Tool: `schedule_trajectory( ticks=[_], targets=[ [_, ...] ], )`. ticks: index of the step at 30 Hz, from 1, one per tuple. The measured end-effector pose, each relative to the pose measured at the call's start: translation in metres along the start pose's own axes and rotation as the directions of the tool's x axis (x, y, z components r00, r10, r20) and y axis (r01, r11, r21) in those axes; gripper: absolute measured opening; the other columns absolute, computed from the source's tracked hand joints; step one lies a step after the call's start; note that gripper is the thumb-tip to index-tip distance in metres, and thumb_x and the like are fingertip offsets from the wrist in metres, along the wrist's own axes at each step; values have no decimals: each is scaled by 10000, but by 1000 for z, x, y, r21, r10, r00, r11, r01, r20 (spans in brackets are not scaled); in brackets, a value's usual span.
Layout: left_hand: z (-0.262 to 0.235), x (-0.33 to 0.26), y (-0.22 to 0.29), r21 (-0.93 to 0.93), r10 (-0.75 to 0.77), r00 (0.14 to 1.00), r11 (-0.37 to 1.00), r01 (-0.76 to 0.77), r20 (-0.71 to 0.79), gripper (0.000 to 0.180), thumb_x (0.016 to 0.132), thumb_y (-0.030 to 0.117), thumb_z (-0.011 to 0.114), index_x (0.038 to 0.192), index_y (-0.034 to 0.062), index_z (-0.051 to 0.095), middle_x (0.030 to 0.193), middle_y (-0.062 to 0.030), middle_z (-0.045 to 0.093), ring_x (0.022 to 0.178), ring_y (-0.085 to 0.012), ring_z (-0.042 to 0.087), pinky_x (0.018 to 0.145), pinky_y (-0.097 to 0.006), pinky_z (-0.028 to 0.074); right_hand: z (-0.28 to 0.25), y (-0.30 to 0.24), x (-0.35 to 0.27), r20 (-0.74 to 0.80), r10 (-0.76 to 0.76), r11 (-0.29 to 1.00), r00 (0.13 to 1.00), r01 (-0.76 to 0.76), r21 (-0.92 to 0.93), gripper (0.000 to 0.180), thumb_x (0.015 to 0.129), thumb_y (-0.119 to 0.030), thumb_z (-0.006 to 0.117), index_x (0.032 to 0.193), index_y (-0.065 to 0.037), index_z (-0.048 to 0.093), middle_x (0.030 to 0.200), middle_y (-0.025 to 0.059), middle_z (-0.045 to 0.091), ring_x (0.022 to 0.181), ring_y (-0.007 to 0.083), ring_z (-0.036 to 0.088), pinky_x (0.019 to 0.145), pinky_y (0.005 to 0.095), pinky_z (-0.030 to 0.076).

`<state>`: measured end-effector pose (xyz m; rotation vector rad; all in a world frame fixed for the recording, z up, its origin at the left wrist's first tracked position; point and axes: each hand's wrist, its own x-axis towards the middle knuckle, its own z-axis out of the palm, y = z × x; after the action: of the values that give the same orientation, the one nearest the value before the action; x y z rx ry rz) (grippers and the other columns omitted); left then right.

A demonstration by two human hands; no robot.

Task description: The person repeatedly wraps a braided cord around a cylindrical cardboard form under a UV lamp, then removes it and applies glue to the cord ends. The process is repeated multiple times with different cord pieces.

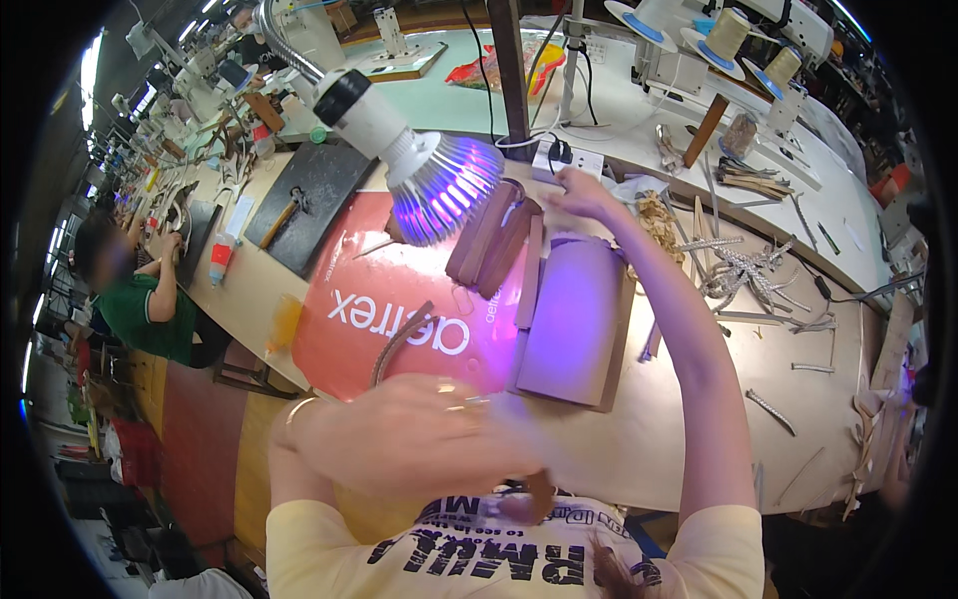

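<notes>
My left hand [419, 439], with a bracelet at its wrist, is raised in front of my chest and smeared by motion. Close to its fingers is a small brown piece [539, 491], and whether they hold it is unclear. My right hand [582, 197] reaches over the bench to a white power strip [579, 163], its index finger and thumb apart. Dark cords plug into the strip. Below that arm lies a flat stack of brownish sheets [574, 319], lit purple. Bundled brown leather strips [489, 235] lie left of it on a red mat [344, 349].
A lamp [424, 170] on a flexible neck hangs over the mat. At left are a dark slab [319, 205] with a hammer [284, 220] and a bottle [222, 258]. Braided cords [748, 275] and scraps lie at right. A co-worker in green [150, 309] sits at far left.
</notes>
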<state>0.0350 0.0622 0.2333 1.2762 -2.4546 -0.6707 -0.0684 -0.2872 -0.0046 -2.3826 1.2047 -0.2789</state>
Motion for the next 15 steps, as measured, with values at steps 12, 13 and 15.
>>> schedule_trajectory(
  ticks=[12,13,15],
  targets=[
    [117,93,-82,-904,-473,861,427,40,-186,279,896,49,660,1156,-6,577,893,-71,698,839,-124,682,761,-261,568,-113,-17,-274,293,34,596,956,-254,762,434,982,-390,561,1217,-26,587,952,18,600,849,101,608,711,248,481],
    [124,91,-94,-927,-517,833,374,15,-195,287,895,53,665,1158,-12,570,878,-76,697,834,-130,684,760,-261,570,-106,-17,-288,243,46,593,969,-222,774,425,979,-364,576,1234,-24,579,948,14,593,837,86,589,696,240,471],
    [138,80,-114,-959,-584,793,282,-3,-174,305,896,62,671,1167,-19,556,864,-81,695,831,-141,688,757,-265,575,-87,-19,-304,129,237,648,963,-256,717,421,970,-301,607,1259,1,562,926,11,577,766,56,526,679,223,444]
  ],
)
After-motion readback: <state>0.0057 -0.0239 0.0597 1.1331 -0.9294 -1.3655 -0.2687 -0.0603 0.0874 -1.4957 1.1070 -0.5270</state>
